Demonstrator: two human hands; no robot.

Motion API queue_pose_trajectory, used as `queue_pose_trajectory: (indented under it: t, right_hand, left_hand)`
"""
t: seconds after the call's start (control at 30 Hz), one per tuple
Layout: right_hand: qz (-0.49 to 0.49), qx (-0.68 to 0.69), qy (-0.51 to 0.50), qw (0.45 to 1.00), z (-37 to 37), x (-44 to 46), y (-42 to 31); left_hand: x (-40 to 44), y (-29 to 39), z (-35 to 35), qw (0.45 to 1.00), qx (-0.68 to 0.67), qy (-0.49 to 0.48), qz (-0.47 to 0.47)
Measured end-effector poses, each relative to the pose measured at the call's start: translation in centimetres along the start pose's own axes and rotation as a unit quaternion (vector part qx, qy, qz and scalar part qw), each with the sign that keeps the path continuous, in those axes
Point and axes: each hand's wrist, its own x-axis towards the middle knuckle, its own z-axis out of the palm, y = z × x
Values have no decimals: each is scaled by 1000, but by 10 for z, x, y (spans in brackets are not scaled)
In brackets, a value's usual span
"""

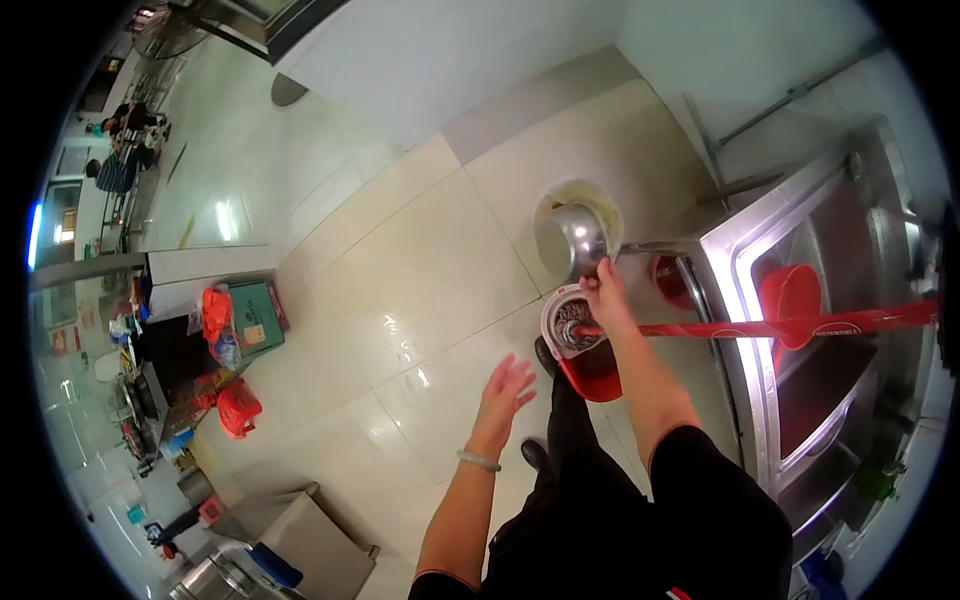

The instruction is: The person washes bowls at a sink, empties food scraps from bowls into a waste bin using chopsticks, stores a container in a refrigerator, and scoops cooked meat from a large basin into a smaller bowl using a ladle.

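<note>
My right hand [607,292] grips the rim of a shiny metal bowl [575,240], which is tilted over a pale round bucket [610,200] on the floor. The bowl hides much of the bucket's inside. Below that hand stands a red mop bucket [596,376] with a white wringer basket, and a mop head [574,332] rests in it. The red mop handle [720,329] runs to the right behind or under my right forearm, towards the sink. My left hand [504,397] hangs over the tiled floor with its fingers apart, holding nothing.
A steel sink [745,300] lines the right side, with a red scoop-like container [792,303] in it. Another red bucket [672,281] stands beneath. At left are a green box [257,316], a red stool [238,408] and a steel cabinet [310,540]. People sit far off.
</note>
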Motion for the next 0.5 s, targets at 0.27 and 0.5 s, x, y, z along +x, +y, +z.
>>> queue_pose_trajectory:
  t: [0.27,0.5]
  right_hand:
    - [51,81,2,995,12,10,-28]
    - [-425,-514,-148,731,-3,-150,-50]
  left_hand:
    - [-71,-82,-91,980,130,107,-111]
    - [-132,-84,-104,976,193,89,-48]
